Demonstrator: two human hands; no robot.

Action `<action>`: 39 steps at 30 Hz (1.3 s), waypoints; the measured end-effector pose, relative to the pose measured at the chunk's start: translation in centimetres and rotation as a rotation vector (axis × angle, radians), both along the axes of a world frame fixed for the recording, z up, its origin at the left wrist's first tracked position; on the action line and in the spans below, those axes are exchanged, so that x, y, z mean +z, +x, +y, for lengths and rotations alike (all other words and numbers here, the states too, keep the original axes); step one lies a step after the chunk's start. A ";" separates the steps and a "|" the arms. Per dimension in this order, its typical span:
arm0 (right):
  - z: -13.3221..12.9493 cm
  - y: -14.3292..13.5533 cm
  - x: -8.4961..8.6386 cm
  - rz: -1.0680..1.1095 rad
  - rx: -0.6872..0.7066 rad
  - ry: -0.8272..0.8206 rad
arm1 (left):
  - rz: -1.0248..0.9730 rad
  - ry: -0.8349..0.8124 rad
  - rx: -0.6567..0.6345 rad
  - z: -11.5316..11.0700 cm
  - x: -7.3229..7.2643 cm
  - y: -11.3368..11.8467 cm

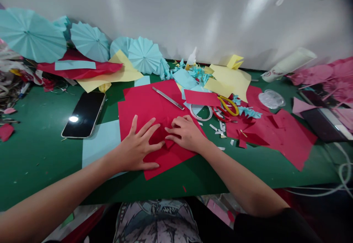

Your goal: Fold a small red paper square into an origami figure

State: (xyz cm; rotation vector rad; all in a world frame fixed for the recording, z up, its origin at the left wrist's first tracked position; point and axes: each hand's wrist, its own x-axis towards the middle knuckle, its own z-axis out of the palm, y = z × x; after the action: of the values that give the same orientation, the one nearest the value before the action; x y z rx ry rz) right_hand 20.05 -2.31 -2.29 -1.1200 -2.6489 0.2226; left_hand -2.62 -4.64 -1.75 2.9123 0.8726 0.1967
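Sheets of red paper (146, 105) lie in front of me on the green table. My left hand (140, 143) rests on them with its fingers spread. My right hand (187, 132) is curled, its fingertips closed at a small folded red paper piece (168, 142) on top of the sheets. That piece is the same red as the paper below, and the fingers cover part of it. Beyond the hands, slim metal tweezers (168, 98) lie on the red sheets. A light blue sheet (100, 143) sticks out from beneath the red paper at the left.
A phone (84, 115) lies at the left. Pleated blue paper fans (145, 56) line the wall. Right of the hands are a white tape ring (201, 113), yellow-and-red scissors (227, 107), paper scraps and red paper pieces (292, 136). A glue bottle (191, 58) stands behind.
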 end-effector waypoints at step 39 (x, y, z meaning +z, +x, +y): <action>-0.4 -0.4 0.6 -0.095 -0.223 -0.108 | 0.035 -0.061 -0.042 0.2 -0.1 -0.2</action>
State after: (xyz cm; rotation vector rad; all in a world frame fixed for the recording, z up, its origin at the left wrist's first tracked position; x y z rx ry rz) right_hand 19.68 -2.70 -1.71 -1.4835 -2.5911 0.2777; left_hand -2.87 -4.45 -1.82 2.8829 0.8065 0.1136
